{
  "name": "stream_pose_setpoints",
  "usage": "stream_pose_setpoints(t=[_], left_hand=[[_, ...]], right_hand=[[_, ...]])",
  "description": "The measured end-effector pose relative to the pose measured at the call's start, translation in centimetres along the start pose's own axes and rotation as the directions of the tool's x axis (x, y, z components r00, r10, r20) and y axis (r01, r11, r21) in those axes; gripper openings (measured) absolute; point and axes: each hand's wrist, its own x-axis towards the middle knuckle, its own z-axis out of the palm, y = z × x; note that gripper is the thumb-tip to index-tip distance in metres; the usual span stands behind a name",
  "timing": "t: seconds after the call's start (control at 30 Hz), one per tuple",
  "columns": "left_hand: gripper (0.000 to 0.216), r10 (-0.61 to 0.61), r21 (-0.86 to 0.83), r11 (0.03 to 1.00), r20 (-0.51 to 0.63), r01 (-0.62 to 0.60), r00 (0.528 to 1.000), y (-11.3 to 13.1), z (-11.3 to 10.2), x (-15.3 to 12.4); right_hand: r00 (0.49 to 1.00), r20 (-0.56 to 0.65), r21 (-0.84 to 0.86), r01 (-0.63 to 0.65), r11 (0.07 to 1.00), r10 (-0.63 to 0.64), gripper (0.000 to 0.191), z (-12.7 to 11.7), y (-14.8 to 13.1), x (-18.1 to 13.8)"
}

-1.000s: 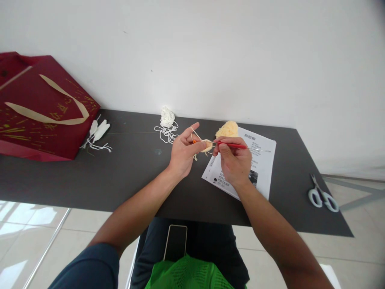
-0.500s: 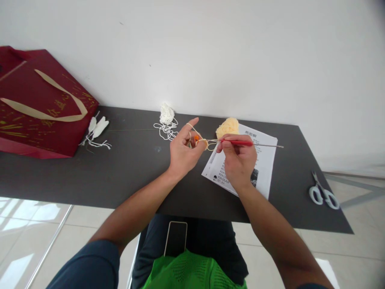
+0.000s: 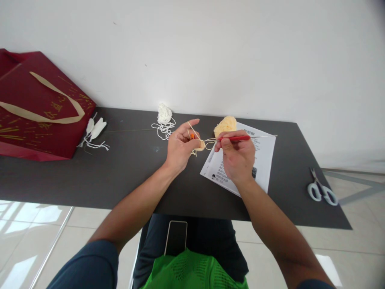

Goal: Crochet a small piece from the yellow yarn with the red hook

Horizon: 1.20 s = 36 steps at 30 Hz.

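Observation:
My left hand point(image 3: 178, 149) is closed on a small cream crochet piece point(image 3: 201, 146), pinched between thumb and fingers. Cream yarn runs over its raised index finger, and a small orange item point(image 3: 192, 137) shows between the fingers. In my right hand point(image 3: 240, 154) is a crochet hook with a red handle point(image 3: 236, 138). The metal shaft at its other end sticks out to the right. Yarn loops span the short gap between the hands, at the hook's working end. A pale yellow yarn ball point(image 3: 225, 126) lies just behind my right hand.
A printed sheet point(image 3: 261, 160) lies under my right hand. Scissors point(image 3: 321, 191) rest near the right edge of the dark table point(image 3: 129, 172). White yarn point(image 3: 165, 114), white crochet pieces point(image 3: 96, 129) and a red gift bag point(image 3: 45, 108) are toward the left. A phone point(image 3: 176, 237) lies on my lap.
The left hand has turned, so more of the crochet piece and a hanging yarn end show below the thumb. The hook's right end has tilted slightly upward.

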Motion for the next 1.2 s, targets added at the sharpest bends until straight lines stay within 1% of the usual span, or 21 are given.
stream_pose_setpoints(t=[0.07, 0.17, 0.3, 0.4, 0.5, 0.67, 0.9, 0.97, 1.1, 1.2], left_hand=[[0.058, -0.022, -0.043, 0.999, 0.015, 0.023, 1.0, 0.0, 0.1, 0.0], [0.051, -0.013, -0.048, 0.999, 0.034, 0.014, 0.999, -0.1, 0.1, -0.1], [0.042, 0.022, 0.008, 1.0, 0.005, -0.022, 1.0, -0.5, 0.1, -0.3], [0.038, 0.056, 0.039, 0.998, -0.019, -0.055, 0.998, -0.7, 0.1, -0.3], [0.034, 0.089, 0.036, 0.995, -0.023, -0.088, 0.996, -0.7, 0.0, -0.2], [0.043, 0.073, 0.0, 0.997, -0.019, -0.073, 0.997, -0.5, 0.0, -0.1], [0.054, 0.049, 0.183, 0.982, -0.036, -0.042, 0.998, -0.1, 0.1, -0.3], [0.056, 0.038, 0.199, 0.98, -0.037, -0.03, 0.999, 0.0, 0.1, -0.3], [0.054, 0.033, 0.086, 0.996, -0.037, -0.03, 0.999, -0.2, 0.1, -0.2], [0.05, 0.039, 0.011, 0.999, -0.058, -0.038, 0.998, -0.4, 0.1, -0.1]], right_hand=[[0.999, 0.013, 0.043, -0.048, 0.998, 0.048, 0.019, 0.0, 0.1, 0.1], [0.989, 0.0, 0.158, -0.146, 0.977, 0.148, 0.016, 0.3, 0.1, 0.1], [0.948, -0.045, 0.311, -0.288, 0.906, 0.316, 0.015, 1.1, 0.0, -0.2], [0.922, -0.059, 0.35, -0.341, 0.873, 0.383, 0.018, 1.6, 0.0, -0.5], [0.915, -0.068, 0.363, -0.349, 0.864, 0.399, 0.019, 1.8, 0.0, -0.5], [0.912, -0.072, 0.363, -0.354, 0.862, 0.404, 0.017, 1.8, 0.1, -0.5], [0.919, -0.074, 0.36, -0.338, 0.869, 0.388, 0.017, 2.1, 0.1, -0.6], [0.92, -0.081, 0.358, -0.332, 0.872, 0.384, 0.018, 2.1, 0.1, -0.6], [0.92, -0.095, 0.341, -0.329, 0.881, 0.38, 0.018, 2.0, 0.1, -0.7], [0.935, -0.086, 0.297, -0.306, 0.905, 0.344, 0.016, 1.9, 0.2, -0.8]])
